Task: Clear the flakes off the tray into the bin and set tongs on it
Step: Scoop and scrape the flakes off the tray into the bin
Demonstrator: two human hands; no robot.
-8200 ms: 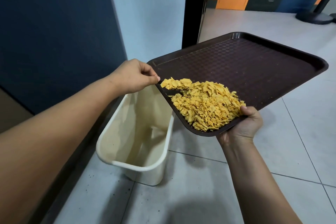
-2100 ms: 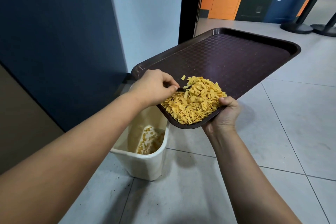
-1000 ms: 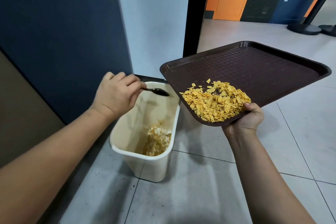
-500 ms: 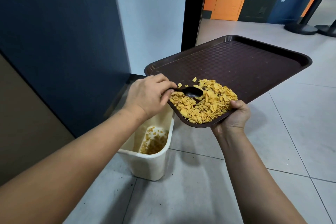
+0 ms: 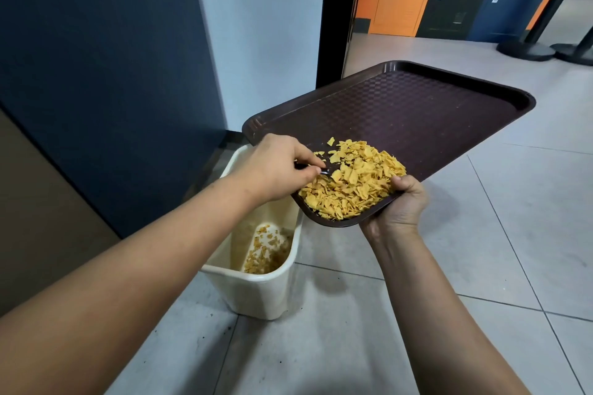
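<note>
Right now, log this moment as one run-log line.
left hand: scraping flakes with dark spoon | right hand: holds tray tilted | bin: some flakes inside | tongs: not visible

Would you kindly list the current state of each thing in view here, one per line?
Tray: tilted, near corner over the bin.
Flakes: mostly piled in the tray's low corner; some in the bin.
Bin: open, upright on the floor.
Spoon: dark, tip in the flakes.
Left hand: shut on the spoon.
Right hand: gripping the tray's edge.
</note>
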